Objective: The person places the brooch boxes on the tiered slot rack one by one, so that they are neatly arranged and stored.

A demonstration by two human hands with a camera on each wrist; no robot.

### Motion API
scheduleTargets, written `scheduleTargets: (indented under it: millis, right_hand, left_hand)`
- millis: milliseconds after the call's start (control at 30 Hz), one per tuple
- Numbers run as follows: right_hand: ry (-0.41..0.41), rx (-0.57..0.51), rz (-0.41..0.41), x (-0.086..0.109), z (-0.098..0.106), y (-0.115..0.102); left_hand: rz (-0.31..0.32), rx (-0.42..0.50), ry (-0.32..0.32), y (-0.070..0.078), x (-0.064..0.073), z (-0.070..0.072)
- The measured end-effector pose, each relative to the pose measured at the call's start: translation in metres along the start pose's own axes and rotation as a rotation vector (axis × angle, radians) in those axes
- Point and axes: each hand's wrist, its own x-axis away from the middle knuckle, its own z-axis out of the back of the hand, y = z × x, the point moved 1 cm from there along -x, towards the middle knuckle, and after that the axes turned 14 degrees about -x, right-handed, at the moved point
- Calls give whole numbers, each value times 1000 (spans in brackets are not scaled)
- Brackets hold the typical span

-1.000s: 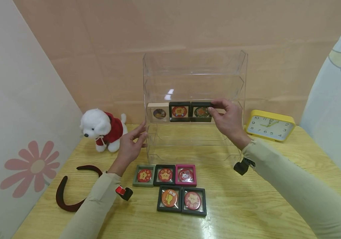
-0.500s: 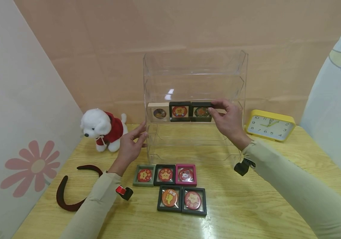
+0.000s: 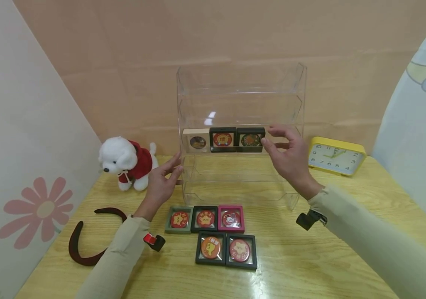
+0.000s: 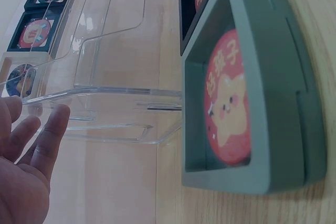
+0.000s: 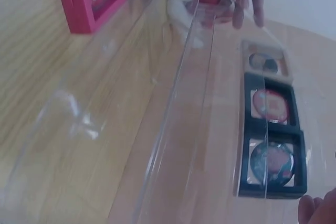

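Note:
A clear acrylic tiered rack (image 3: 235,181) stands on the table. On its middle tier, side by side, are a cream-framed badge (image 3: 197,142) at the left, a black-framed red badge (image 3: 223,140), and a black-framed dark green badge (image 3: 250,140) at the right. My right hand (image 3: 289,158) is just right of the green badge's frame, thumb and fingers apart, holding nothing. My left hand (image 3: 162,182) rests its extended fingers against the rack's left side panel. In the left wrist view, the fingers (image 4: 50,135) look fairly straight beside the clear edge.
Several framed badges lie before the rack: a green frame (image 3: 179,219), a black one (image 3: 205,219), a pink one (image 3: 231,219) and two more black ones nearer. A white plush dog (image 3: 119,154) and dark headband (image 3: 76,249) are left, a yellow clock (image 3: 336,155) right.
My right hand has let go of the black-framed green badge and moved slightly right. The badge stays on the middle tier. My left hand keeps its place on the rack's side.

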Motion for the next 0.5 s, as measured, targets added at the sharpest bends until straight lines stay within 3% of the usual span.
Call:
scheduleTargets:
  millis: [267, 500]
  right_hand:
    - [-78, -60, -23, 29, -7, -26]
    - [-246, -41, -46, 66, -8, -11]
  left_hand:
    - [12, 18, 0, 0, 1, 0]
    - [14, 15, 8, 2, 1, 0]
